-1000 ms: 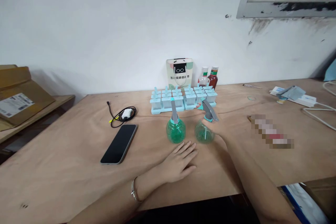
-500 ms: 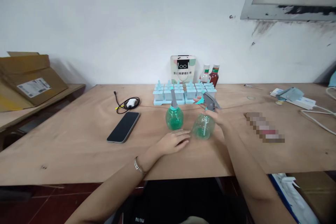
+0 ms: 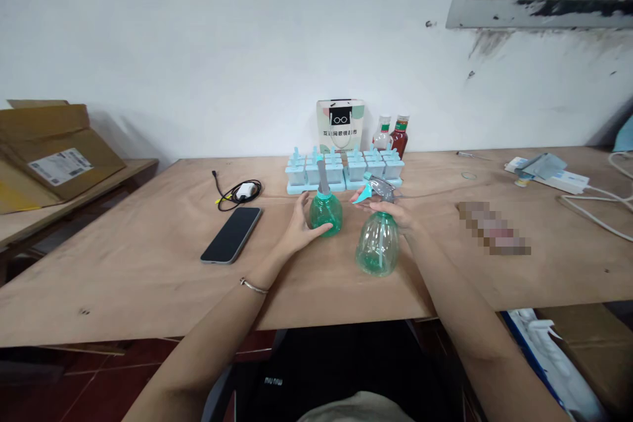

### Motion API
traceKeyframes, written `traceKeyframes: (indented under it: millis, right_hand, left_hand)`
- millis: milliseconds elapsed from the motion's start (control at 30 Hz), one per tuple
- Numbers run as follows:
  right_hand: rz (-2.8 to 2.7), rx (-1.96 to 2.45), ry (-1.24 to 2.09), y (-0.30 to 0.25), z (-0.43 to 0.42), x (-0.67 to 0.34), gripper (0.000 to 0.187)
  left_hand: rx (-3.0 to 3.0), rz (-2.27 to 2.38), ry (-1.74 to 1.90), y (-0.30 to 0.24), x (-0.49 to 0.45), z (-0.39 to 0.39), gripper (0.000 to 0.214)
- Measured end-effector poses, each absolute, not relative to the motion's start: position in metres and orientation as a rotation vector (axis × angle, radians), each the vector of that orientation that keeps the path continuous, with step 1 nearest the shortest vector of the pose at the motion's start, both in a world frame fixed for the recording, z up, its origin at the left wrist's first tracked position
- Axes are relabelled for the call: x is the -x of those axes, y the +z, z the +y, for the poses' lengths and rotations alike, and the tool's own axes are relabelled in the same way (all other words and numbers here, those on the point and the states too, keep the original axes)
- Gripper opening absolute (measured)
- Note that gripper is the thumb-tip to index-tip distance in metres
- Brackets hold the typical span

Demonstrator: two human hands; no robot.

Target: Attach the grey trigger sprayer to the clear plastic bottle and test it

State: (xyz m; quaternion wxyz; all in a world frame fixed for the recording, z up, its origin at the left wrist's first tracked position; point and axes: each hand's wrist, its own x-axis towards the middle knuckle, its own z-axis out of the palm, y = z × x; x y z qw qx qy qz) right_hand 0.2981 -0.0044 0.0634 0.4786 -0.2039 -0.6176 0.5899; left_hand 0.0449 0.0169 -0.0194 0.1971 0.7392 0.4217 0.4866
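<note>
My left hand [image 3: 302, 225] is curved around the left side of a small green spray bottle [image 3: 328, 214]. Its fingers are apart, with the thumb across the bottle's lower front; whether it touches is hard to tell. That bottle stands upright with a grey and turquoise trigger head and green liquid low inside. My right hand [image 3: 395, 212] is closed around the neck of a larger clear-green spray bottle [image 3: 373, 247], just under its grey head and turquoise trigger. A thin tube and a little green liquid show inside it.
Behind the bottles are light-blue popsicle molds [image 3: 316, 178], a paper bag [image 3: 341, 122] and two glass bottles [image 3: 399, 135] against the wall. A phone [image 3: 231, 235] and a coiled charger cable [image 3: 242, 192] lie left. A power strip [image 3: 568, 181] lies right, beyond a pixelated object [image 3: 494, 231].
My left hand has risen from the table and opened beside the smaller spray bottle. The larger spray bottle has come nearer to me in my right hand.
</note>
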Motion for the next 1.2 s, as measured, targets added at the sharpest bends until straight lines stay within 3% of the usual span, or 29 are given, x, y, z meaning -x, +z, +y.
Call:
traceKeyframes:
  millis: [233, 367, 633, 900, 1067, 1200]
  right_hand:
    - [-1.38, 0.439, 1.627, 0.057, 0.006, -0.295, 0.039]
    - [-1.312, 0.385, 1.751, 0.051, 0.012, -0.29, 0.034]
    - [-1.29, 0.299, 1.74, 0.041, 0.009, -0.279, 0.025]
    - [-1.309, 0.27, 1.717, 0.038, 0.005, -0.282, 0.022]
    - [-1.293, 0.339, 1.765, 0.04, 0.0, -0.282, 0.03]
    - [-1.374, 0.221, 1.774, 0.04, -0.002, -0.28, 0.023]
  left_hand:
    - [-2.178, 0.947, 1.195, -0.01, -0.048, 0.008, 0.094]
    - [-2.098, 0.912, 1.194, -0.012, -0.043, 0.011, 0.099]
    - [-2.055, 0.881, 1.147, -0.006, -0.027, 0.008, 0.09]
    - [-2.147, 1.085, 0.884, -0.006, -0.025, 0.004, 0.099]
    - [-2.194, 1.065, 0.876, -0.01, -0.023, 0.008, 0.087]
    - [-2.163, 1.115, 0.959, -0.011, -0.027, 0.009, 0.078]
